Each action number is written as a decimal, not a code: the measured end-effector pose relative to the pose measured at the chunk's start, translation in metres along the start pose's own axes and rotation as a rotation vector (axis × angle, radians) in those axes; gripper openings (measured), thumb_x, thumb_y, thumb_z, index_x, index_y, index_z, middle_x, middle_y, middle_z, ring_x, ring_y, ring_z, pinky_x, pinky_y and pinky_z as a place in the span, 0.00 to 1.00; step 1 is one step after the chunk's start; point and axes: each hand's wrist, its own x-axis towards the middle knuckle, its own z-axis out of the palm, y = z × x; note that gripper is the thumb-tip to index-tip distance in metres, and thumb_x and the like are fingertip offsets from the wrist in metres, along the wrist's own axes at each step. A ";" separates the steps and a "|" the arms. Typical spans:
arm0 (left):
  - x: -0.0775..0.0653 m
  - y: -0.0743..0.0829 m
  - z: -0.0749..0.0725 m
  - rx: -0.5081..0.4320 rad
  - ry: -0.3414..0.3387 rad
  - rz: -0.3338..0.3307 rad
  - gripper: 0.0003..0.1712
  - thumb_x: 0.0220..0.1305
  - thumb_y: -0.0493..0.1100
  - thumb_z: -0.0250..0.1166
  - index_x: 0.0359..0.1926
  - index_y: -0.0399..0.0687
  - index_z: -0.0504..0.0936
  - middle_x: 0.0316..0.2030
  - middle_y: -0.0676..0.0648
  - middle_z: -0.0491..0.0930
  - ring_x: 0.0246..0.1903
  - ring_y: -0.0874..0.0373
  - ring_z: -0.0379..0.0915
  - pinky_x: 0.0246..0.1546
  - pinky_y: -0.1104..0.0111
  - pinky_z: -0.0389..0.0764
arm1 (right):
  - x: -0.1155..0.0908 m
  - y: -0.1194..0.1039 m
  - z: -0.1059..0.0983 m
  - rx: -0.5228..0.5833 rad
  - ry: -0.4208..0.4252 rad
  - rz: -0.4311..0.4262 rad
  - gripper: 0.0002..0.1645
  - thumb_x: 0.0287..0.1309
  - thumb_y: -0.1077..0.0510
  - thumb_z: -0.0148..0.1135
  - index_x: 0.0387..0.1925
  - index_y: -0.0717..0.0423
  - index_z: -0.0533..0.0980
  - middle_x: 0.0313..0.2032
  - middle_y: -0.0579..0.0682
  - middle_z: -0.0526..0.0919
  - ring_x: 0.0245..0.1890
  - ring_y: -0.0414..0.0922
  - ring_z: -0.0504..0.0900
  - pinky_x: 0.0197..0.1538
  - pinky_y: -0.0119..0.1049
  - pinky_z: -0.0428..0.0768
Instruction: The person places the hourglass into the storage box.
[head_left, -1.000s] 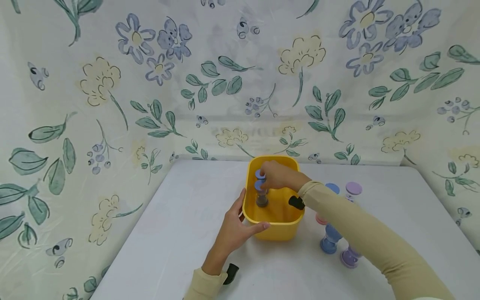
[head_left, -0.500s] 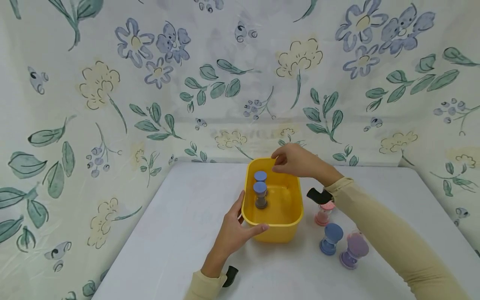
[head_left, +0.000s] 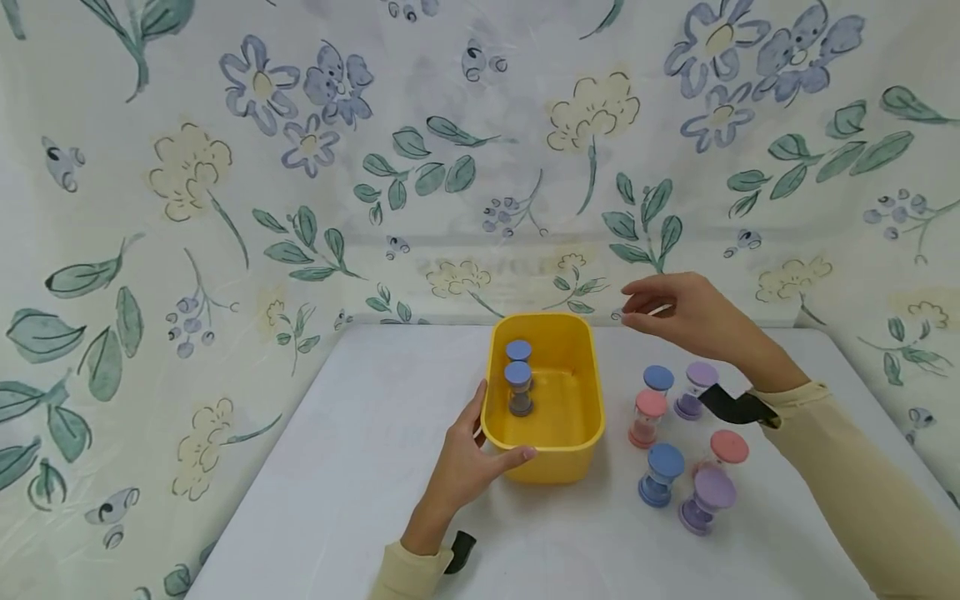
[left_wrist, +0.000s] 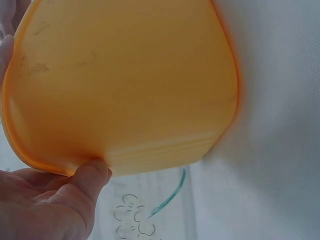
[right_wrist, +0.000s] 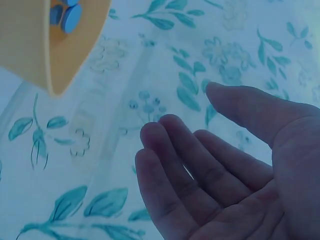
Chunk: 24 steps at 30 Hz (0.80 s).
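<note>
My left hand (head_left: pixel 471 468) holds the near left corner of a yellow plastic bin (head_left: pixel 551 465), thumb (left_wrist: pixel 92 175) at the rim and fingers along the left side. Inside the bin, two blue-capped sand timers (head_left: pixel 519 388) stand upright against the left wall, one behind the other. My right hand (head_left: pixel 686 312) is raised to the right of the bin, above the table's back edge. Its fingers (right_wrist: pixel 195 170) are relaxed, with nothing between them and the thumb.
Several sand timers stand right of the bin: blue ones (head_left: pixel 662 475), pink ones (head_left: pixel 647 418) and purple ones (head_left: pixel 706 500). The white table (head_left: pixel 375 433) meets a flower-printed cloth (head_left: pixel 465 200) at the back. Dark wrist camera mounts (head_left: pixel 738 407) stick out from both sleeves.
My right hand has come out of the bin, away from the sand timers inside, and moved up and right past the rim. The left hand stays on the bin.
</note>
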 end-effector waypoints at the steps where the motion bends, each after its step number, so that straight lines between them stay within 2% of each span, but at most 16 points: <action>1: 0.000 -0.001 0.000 0.001 0.000 -0.001 0.66 0.56 0.58 0.79 0.84 0.52 0.47 0.82 0.48 0.53 0.80 0.45 0.56 0.74 0.45 0.67 | -0.005 0.004 -0.003 -0.007 0.013 0.005 0.27 0.68 0.53 0.68 0.63 0.61 0.78 0.49 0.56 0.89 0.50 0.53 0.87 0.57 0.50 0.88; 2: -0.001 -0.001 0.000 0.003 0.000 -0.005 0.66 0.56 0.58 0.79 0.84 0.53 0.47 0.82 0.48 0.53 0.80 0.46 0.56 0.74 0.46 0.67 | -0.009 0.009 -0.005 -0.008 0.028 0.013 0.27 0.68 0.52 0.68 0.63 0.61 0.78 0.49 0.56 0.89 0.51 0.53 0.87 0.57 0.47 0.88; 5: -0.001 -0.002 0.000 0.001 -0.002 -0.007 0.65 0.56 0.57 0.79 0.84 0.53 0.47 0.82 0.48 0.53 0.80 0.46 0.55 0.75 0.46 0.67 | -0.022 0.021 -0.011 -0.005 0.076 0.042 0.28 0.67 0.52 0.69 0.64 0.60 0.77 0.51 0.58 0.88 0.51 0.52 0.87 0.53 0.28 0.88; 7: -0.001 -0.001 0.000 0.001 -0.002 -0.002 0.66 0.56 0.58 0.79 0.84 0.52 0.47 0.82 0.48 0.53 0.80 0.46 0.55 0.75 0.46 0.67 | -0.029 0.030 -0.014 0.008 0.107 0.043 0.29 0.67 0.53 0.69 0.65 0.61 0.76 0.52 0.60 0.87 0.49 0.42 0.87 0.49 0.16 0.82; 9: 0.000 0.000 -0.001 0.002 -0.002 0.001 0.66 0.56 0.58 0.79 0.84 0.52 0.47 0.82 0.48 0.53 0.80 0.46 0.55 0.75 0.46 0.67 | -0.035 0.039 -0.015 0.023 0.135 0.036 0.29 0.67 0.55 0.69 0.65 0.63 0.76 0.52 0.62 0.87 0.46 0.29 0.84 0.46 0.07 0.75; 12: 0.001 0.001 -0.001 0.003 -0.004 0.004 0.66 0.55 0.58 0.79 0.84 0.52 0.47 0.82 0.49 0.53 0.80 0.46 0.55 0.75 0.45 0.67 | -0.042 0.052 -0.017 0.044 0.165 0.022 0.28 0.66 0.58 0.69 0.64 0.65 0.75 0.52 0.66 0.86 0.42 0.14 0.75 0.45 0.05 0.73; 13: 0.001 0.001 -0.001 0.005 -0.005 0.003 0.66 0.56 0.58 0.79 0.84 0.52 0.47 0.82 0.49 0.53 0.80 0.46 0.55 0.75 0.45 0.67 | -0.044 0.056 -0.017 0.047 0.170 0.024 0.28 0.66 0.59 0.69 0.64 0.66 0.75 0.52 0.66 0.86 0.42 0.13 0.74 0.45 0.05 0.73; 24: -0.001 0.001 -0.003 0.007 -0.003 -0.023 0.67 0.55 0.60 0.79 0.84 0.54 0.47 0.82 0.49 0.53 0.80 0.47 0.55 0.75 0.46 0.67 | -0.059 0.100 -0.005 0.046 0.156 0.113 0.32 0.67 0.57 0.68 0.67 0.67 0.72 0.54 0.69 0.84 0.41 0.11 0.72 0.44 0.05 0.73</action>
